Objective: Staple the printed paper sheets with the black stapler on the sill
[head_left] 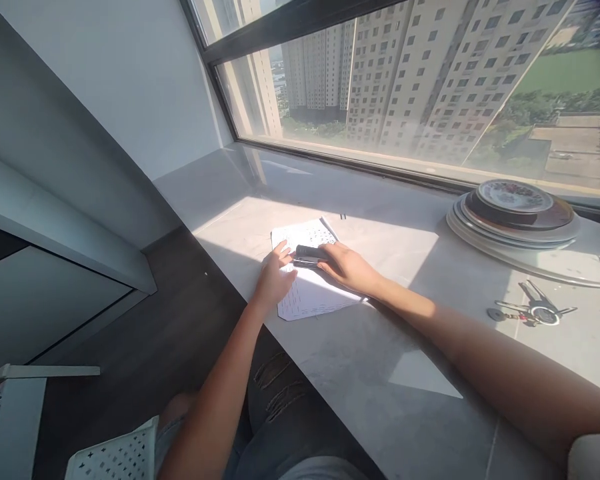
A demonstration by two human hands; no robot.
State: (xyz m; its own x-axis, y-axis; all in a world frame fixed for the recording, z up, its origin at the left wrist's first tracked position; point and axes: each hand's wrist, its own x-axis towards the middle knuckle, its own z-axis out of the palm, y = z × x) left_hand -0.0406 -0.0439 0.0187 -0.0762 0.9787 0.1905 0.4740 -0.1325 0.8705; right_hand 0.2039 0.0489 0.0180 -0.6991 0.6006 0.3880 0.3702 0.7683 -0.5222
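Observation:
Several sheets of printed paper (325,293) lie stacked on the grey stone ledge, with dark marks on the top sheet. My right hand (349,265) is wrapped round the rear of a black stapler (311,253), which rests over the paper with its front pointing left. My left hand (275,277) lies at the left edge of the paper, fingers spread and thumb apart, close to the stapler's front end. Whether the stapler's jaws have paper between them cannot be made out.
Two small dark strips (343,216) lie beyond the paper. A stack of plates (515,217) stands at the right near the window, with a metal corkscrew-like tool (543,312) in front. The ledge's front edge drops to a dark floor; a white perforated chair (117,457) is below left.

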